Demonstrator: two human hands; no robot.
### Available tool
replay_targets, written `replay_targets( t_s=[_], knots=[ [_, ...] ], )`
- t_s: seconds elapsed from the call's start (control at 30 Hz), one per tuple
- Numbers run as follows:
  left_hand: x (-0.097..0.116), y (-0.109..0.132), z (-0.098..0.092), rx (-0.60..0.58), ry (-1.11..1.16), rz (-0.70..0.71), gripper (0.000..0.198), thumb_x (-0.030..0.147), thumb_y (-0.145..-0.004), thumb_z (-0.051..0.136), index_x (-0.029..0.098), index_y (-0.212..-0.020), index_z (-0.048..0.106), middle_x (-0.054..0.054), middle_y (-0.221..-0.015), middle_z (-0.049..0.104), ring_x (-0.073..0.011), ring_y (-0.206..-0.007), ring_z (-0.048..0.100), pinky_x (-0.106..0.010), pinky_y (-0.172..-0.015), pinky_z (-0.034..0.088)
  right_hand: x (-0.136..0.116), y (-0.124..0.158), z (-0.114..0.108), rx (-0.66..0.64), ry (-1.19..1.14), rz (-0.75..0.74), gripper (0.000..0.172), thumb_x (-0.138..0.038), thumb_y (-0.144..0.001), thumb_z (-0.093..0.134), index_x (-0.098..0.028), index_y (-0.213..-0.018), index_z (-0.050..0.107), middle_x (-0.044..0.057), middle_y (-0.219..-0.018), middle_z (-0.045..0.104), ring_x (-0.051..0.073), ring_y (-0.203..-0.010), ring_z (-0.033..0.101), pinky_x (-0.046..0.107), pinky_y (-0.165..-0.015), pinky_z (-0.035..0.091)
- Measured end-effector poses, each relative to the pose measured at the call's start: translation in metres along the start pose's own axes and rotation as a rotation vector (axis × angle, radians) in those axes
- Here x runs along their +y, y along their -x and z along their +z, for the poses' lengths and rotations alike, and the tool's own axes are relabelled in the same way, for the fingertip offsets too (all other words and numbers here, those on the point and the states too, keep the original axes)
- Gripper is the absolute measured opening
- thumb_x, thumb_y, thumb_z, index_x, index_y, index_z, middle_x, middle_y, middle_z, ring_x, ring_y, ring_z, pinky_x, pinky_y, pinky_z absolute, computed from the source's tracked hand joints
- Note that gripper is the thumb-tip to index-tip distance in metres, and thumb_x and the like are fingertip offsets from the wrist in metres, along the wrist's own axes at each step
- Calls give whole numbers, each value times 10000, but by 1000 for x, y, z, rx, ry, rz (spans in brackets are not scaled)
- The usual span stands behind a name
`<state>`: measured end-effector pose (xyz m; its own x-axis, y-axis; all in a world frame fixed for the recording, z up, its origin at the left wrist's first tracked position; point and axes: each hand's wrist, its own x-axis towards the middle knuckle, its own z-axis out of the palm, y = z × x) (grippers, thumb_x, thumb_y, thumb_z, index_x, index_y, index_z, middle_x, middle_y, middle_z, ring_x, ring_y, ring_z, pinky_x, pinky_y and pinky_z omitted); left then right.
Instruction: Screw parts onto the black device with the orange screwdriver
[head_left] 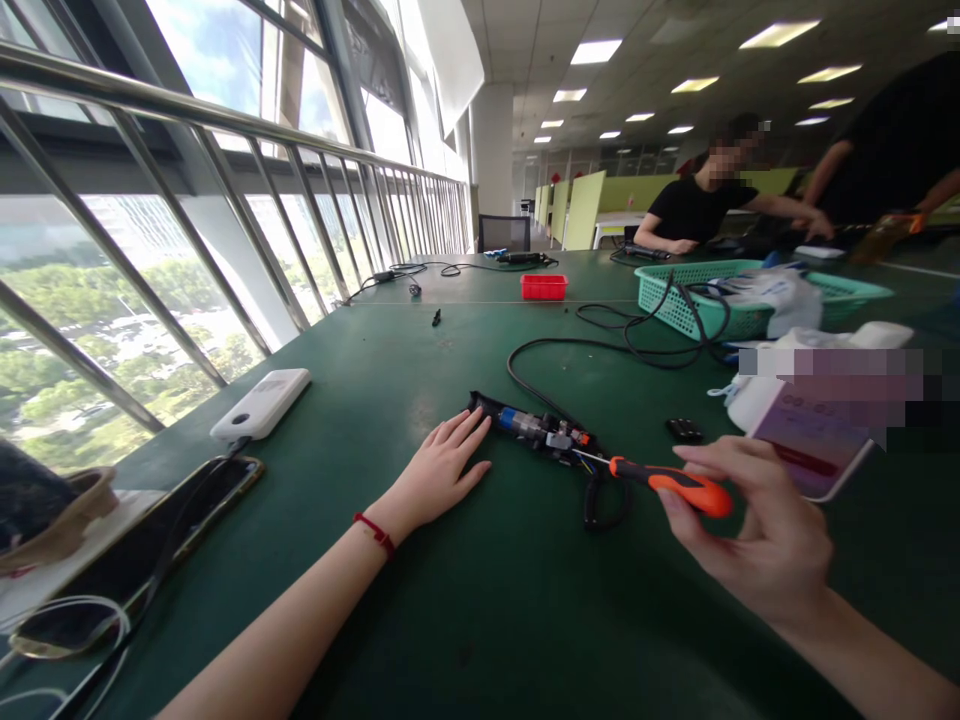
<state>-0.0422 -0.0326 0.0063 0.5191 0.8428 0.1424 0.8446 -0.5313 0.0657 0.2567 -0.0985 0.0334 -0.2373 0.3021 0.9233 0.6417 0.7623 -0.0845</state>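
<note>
An opened power tool (529,428) with bare motor, wires and black housing lies on the green table. My left hand (448,465) is flat on the tabletop with fingers stretched out, fingertips touching the tool's left end. Between thumb and fingers, my right hand (757,530) grips an orange and black screwdriver (675,483) by its handle. The screwdriver points left, and its tip reaches the wiring at the tool's right end; whether it sits on a screw is too small to tell. A small black part (684,430) lies beyond the screwdriver.
A black cord (551,341) runs from the tool toward a green basket (679,300). A red box (544,288) stands farther back. At left lie a white power bank (262,403) and a phone (142,550). A boxed package (814,430) is at right. Two people are across the table.
</note>
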Motion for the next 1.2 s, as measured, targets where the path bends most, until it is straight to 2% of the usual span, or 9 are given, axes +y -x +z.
replay_targets(
  t_s=[0.1, 0.23, 0.4, 0.57, 0.67, 0.73, 0.87, 1.0, 1.2],
  knots=[
    [0, 0, 0, 5, 4, 3, 589, 508, -933, 254, 235, -1448, 170, -21, -1514, 155, -243, -1384, 160, -444, -1124, 219, 0, 0, -1, -46, 25, -20, 309, -93, -736, 638, -187, -1023, 571, 20, -768, 607, 145, -646, 550, 361, -646, 494],
    [0, 0, 0, 6, 8, 3, 593, 512, -932, 250, 234, -1449, 168, -21, -1513, 158, -245, -1383, 162, -447, -1124, 219, -1, 1, 0, 47, -16, 12, 466, -101, -706, 651, -189, -1143, 513, 58, -904, 608, 200, -795, 588, 384, -675, 506],
    [-1, 0, 1, 18, 15, 13, 588, 505, -933, 257, 233, -1447, 176, -25, -1511, 169, -248, -1381, 171, -449, -1120, 232, -5, -2, 0, -57, 45, 3, 216, -144, -775, 602, -210, -978, 574, -1, -709, 598, 124, -579, 544, 328, -583, 482],
    [-1, 1, 0, 4, 12, 4, 590, 507, -932, 257, 230, -1447, 179, -23, -1513, 157, -244, -1384, 161, -446, -1124, 219, -1, 2, 2, 60, -19, 32, 517, -119, -709, 657, -194, -1193, 493, 54, -890, 592, 186, -764, 584, 344, -616, 514],
    [0, 1, 0, 1, 13, 2, 590, 507, -933, 251, 231, -1448, 172, -18, -1514, 153, -241, -1384, 159, -441, -1125, 220, -2, 3, 1, -29, -12, 43, 381, -119, -739, 639, -184, -1103, 545, 25, -804, 577, 124, -620, 542, 279, -515, 480],
    [0, 0, -1, 2, 11, 1, 590, 507, -934, 247, 231, -1449, 165, -17, -1515, 150, -241, -1384, 158, -441, -1124, 220, -2, 2, 1, -54, -5, 14, 337, -99, -741, 631, -183, -1060, 558, 27, -814, 594, 126, -637, 548, 277, -525, 481],
    [1, 0, 0, 12, 5, 8, 588, 501, -936, 253, 224, -1449, 171, -22, -1513, 158, -240, -1383, 163, -435, -1126, 217, -3, 0, 1, 19, -42, -2, 499, -76, -710, 644, -180, -1175, 495, 53, -909, 602, 181, -794, 584, 326, -617, 518],
    [1, 1, 0, 15, 8, 10, 588, 498, -935, 259, 220, -1447, 181, -31, -1509, 172, -247, -1380, 175, -446, -1122, 224, -3, -2, 1, -83, -12, -16, 283, -101, -759, 614, -192, -1022, 565, 11, -741, 590, 136, -638, 549, 306, -557, 486],
    [2, 1, 0, 21, 18, 7, 587, 494, -933, 270, 214, -1444, 195, -40, -1504, 193, -243, -1378, 184, -434, -1121, 230, -2, 1, 0, -4, -54, 29, 472, -113, -721, 647, -229, -1155, 502, 36, -888, 610, 192, -791, 595, 356, -634, 517]
  ],
)
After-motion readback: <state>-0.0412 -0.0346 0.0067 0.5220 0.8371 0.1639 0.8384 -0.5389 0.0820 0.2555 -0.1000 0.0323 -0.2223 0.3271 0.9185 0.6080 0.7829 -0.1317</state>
